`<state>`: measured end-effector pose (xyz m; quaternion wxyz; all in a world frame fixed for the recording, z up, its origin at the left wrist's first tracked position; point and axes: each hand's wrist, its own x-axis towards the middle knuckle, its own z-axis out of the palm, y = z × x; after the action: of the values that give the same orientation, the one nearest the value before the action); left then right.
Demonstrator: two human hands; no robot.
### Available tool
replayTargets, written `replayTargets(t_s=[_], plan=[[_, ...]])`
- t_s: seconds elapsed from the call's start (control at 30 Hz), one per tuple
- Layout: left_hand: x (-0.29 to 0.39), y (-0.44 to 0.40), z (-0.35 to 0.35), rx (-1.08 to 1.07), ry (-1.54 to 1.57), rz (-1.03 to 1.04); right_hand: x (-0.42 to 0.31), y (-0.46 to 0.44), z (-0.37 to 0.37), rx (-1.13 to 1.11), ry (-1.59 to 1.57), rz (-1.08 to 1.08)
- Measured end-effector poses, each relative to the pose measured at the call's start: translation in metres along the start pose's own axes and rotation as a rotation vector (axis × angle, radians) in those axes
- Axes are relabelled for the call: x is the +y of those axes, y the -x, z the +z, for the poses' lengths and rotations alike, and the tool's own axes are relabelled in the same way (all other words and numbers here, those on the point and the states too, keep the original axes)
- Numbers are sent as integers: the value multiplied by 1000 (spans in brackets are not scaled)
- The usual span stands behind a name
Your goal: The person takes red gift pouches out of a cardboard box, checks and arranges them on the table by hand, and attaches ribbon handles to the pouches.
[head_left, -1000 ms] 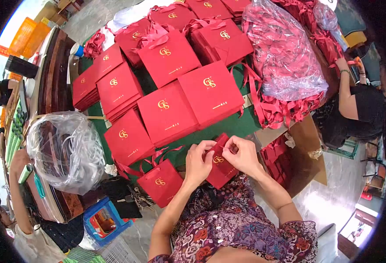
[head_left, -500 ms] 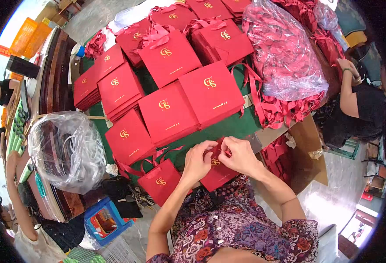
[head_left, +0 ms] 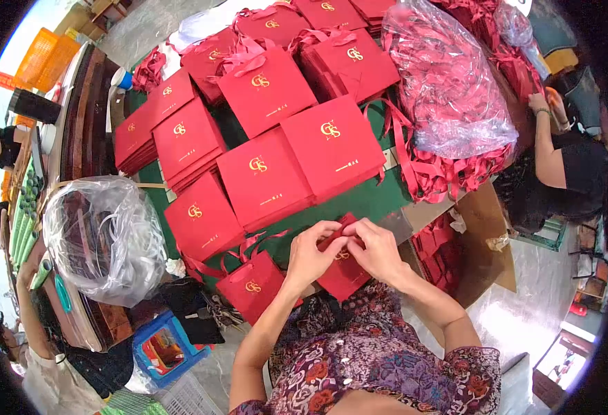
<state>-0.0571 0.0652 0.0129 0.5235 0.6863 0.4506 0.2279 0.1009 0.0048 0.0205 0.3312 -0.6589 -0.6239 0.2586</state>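
A small red bag with a gold logo (head_left: 344,275) hangs upright at the table's near edge, its top between my two hands. My left hand (head_left: 312,254) pinches the bag's top edge from the left. Against it, my right hand (head_left: 374,250) has thumb and fingers pressed together at the same top edge; what it pinches there is too small to make out. Left of my hands lies another red bag (head_left: 252,286) with ribbon handles. Stacks of flat red bags (head_left: 266,180) rest just beyond my hands on the green tabletop (head_left: 345,206).
A clear plastic bag of red ribbons (head_left: 449,83) lies at the right, above loose ribbons. Below it stands a cardboard box (head_left: 483,242) holding red pieces. A clear bag with white cords (head_left: 107,242) sits left. Co-workers (head_left: 556,159) are at both sides.
My two hands have come together at the bag's top. The right hand moved slightly left and down. At the right, the co-worker's hands have shifted.
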Motion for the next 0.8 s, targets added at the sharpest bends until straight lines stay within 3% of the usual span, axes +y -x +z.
replayTargets(t_s=[0.03,0.17,0.3,0.37,0.5,0.6,0.8], plan=[[1,0,-1,12,3,-35,-1,1,-8,-84,20,2],[4,3,6,61,-14,-124,-15,-12,-46,-48,-72,-56],[19,12,15,138,-226,154,-1,-31,-53,-96,-3,-168],[24,18,19,189,-362,320,4,-36,-55,-339,96,-144],[29,28,20,230,-503,510,7,-48,-65,-533,-6,-175],[29,30,23,227,-582,615,8,-55,-70,-696,-89,-202],[29,34,22,251,-597,673,6,-52,-71,-691,-158,-319]])
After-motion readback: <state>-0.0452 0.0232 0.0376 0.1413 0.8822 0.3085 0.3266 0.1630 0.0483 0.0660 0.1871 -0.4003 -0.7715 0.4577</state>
